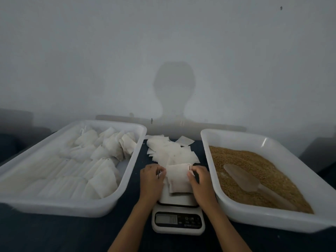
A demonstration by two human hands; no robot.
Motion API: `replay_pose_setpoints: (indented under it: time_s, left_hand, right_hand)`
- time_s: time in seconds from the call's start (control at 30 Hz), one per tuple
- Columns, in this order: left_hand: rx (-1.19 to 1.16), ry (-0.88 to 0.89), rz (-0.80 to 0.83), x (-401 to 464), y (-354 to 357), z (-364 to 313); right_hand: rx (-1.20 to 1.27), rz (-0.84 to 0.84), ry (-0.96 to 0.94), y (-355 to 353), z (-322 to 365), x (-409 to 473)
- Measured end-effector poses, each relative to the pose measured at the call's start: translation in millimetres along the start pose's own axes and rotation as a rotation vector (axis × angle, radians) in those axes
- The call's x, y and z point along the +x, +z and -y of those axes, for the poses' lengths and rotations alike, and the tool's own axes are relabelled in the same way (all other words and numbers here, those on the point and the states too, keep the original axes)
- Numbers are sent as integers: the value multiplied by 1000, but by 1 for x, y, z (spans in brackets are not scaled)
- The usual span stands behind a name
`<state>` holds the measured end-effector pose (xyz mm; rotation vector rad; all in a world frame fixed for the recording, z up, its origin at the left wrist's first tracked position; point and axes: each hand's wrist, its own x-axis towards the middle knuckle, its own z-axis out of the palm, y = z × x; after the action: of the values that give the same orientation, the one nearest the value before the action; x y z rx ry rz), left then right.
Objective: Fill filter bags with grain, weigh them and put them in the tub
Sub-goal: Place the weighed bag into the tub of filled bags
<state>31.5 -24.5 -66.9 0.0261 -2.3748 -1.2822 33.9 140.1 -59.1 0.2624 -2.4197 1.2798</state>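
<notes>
A white filter bag [179, 178] lies on the platform of the small kitchen scale [179, 220] in the middle. My left hand [151, 176] pinches the bag's left edge, and my right hand [199, 179] pinches its right edge by the drawstring. The white tub [127, 176] on the left holds several filled bags [101, 153]. A second white tub [272, 218] on the right holds brown grain [236, 159] with a clear scoop [243, 178] lying in it.
A loose pile of flat empty filter bags [169, 151] lies on the dark table [54, 233] behind the scale, between the two tubs. A pale wall stands close behind the table.
</notes>
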Motion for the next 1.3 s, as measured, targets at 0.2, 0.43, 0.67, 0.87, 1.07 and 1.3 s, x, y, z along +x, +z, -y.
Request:
replay_pose_setpoints:
  time_s: [0.2,0.43,0.67,0.87,1.07,1.3]
  left_hand:
    - [-356,-285,-103,0,-7,14]
    - [-485,-354,-143,-3,-11,20]
    - [-450,-338,-95,-4,-11,21]
    - [-415,-321,-63,-5,-9,23]
    - [-306,-209,125,0,-5,12]
    - [108,-180,302,21,-2,-27]
  right_hand:
    - [301,61,191,-7,-11,-19]
    - [451,51,217,-4,-12,-22]
    - [473,44,177,-3,-16,-24]
    - [469,38,138,-1,-18,-23]
    - [402,71,164,4,-15,-5]
    - [250,35,121,13,-1,19]
